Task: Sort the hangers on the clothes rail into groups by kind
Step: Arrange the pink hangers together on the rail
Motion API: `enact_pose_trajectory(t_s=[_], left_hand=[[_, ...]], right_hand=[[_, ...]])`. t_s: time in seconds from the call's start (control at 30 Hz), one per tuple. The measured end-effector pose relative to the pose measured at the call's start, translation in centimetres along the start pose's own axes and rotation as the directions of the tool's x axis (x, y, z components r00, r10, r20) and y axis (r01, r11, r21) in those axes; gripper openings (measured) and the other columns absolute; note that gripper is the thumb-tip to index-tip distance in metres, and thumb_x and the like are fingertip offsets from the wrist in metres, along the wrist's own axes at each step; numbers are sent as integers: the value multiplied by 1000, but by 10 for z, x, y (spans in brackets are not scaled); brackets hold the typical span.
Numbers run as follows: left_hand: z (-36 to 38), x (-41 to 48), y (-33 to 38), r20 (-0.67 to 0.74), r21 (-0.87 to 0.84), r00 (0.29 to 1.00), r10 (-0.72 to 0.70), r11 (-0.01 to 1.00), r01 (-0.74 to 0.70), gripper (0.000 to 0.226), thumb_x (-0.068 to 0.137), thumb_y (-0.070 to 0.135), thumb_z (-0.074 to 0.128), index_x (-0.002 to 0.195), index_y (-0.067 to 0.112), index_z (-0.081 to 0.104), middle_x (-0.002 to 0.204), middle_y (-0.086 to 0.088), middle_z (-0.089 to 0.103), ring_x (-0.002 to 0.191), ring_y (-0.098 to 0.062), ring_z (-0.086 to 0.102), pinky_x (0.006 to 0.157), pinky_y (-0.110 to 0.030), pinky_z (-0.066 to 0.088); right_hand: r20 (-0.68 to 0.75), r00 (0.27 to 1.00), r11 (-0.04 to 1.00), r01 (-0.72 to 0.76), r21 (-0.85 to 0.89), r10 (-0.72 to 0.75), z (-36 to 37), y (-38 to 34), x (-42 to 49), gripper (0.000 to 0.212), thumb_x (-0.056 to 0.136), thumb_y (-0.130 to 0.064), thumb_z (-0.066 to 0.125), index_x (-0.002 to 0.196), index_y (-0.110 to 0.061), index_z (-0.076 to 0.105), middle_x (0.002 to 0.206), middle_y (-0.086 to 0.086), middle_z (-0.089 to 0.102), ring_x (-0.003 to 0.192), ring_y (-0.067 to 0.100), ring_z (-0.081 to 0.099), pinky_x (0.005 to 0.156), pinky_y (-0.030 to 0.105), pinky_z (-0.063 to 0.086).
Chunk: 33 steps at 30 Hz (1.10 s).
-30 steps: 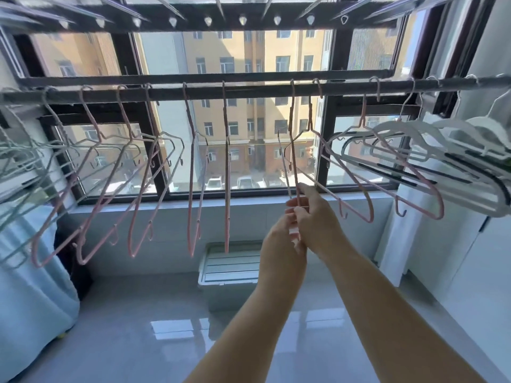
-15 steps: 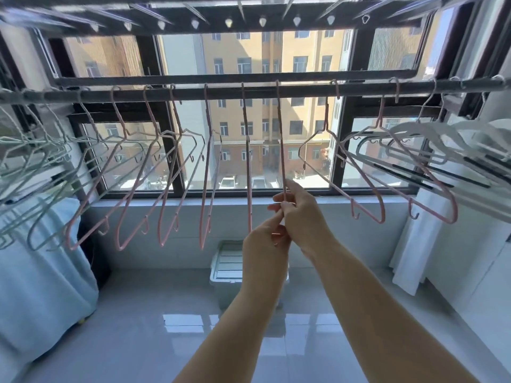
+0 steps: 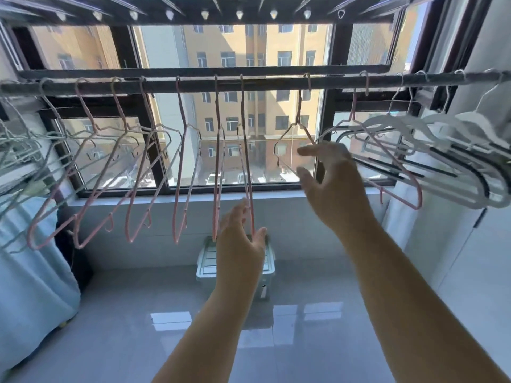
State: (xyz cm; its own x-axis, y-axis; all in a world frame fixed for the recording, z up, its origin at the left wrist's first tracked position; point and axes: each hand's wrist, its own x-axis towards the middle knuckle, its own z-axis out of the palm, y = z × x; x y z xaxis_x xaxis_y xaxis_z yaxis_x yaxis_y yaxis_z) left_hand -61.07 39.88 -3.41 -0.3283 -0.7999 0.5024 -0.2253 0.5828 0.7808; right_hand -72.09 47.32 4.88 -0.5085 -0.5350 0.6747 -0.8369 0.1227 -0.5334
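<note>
A dark clothes rail (image 3: 276, 83) runs across the window. Several pink wire hangers (image 3: 132, 172) hang along its left and middle part. Pale green hangers (image 3: 19, 150) bunch at the far left, and white plastic hangers (image 3: 448, 150) bunch at the far right. Two more pink hangers (image 3: 398, 167) hang right of centre. My left hand (image 3: 240, 239) is open beside the bottom of the rightmost edge-on pink hanger (image 3: 247, 161). My right hand (image 3: 331, 183) is open with spread fingers, in front of the lower part of a pink hanger (image 3: 297, 128).
A lidded plastic storage box (image 3: 235, 264) stands on the glossy tiled floor under the window. A light blue cloth-covered thing (image 3: 30, 258) fills the left side. White cabinet doors (image 3: 470, 272) line the right. A drying rack (image 3: 221, 12) hangs overhead.
Both hands have let go of the pink hanger they held together. My right hand has moved right and up to another pink hanger, and my left hand has opened.
</note>
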Motion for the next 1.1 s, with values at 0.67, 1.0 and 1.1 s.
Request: enact_pose_trajectory(t_s=[0.67,1.0,1.1], left_hand=[[72,9,51,306,-179,915,262,960,-215,58,91,6,41,143,22,22,143,0,39,128,-16,40,103,-33,39],[76,27,37,406,-231,914,23,970,78,65,92,4,42,144,25,10,147,2,31,116,-8,43,102,-32,39],[73,22,21,421,-208,906,-49,967,149,65,92,6,42,144,24,9,145,-1,31,112,-7,41,101,-34,41]], right_hand=[[138,975,880,-215,424,172,4,55,30,32,99,-27,34,102,-3,55,53,-1,49,62,13,57,63,18,49],[232,934,846,-348,403,273,25,87,70,39,100,-25,31,103,3,58,55,4,49,62,17,60,57,27,42],[231,919,816,-390,427,319,30,103,50,38,99,-25,36,98,3,61,47,1,47,53,12,61,64,30,48]])
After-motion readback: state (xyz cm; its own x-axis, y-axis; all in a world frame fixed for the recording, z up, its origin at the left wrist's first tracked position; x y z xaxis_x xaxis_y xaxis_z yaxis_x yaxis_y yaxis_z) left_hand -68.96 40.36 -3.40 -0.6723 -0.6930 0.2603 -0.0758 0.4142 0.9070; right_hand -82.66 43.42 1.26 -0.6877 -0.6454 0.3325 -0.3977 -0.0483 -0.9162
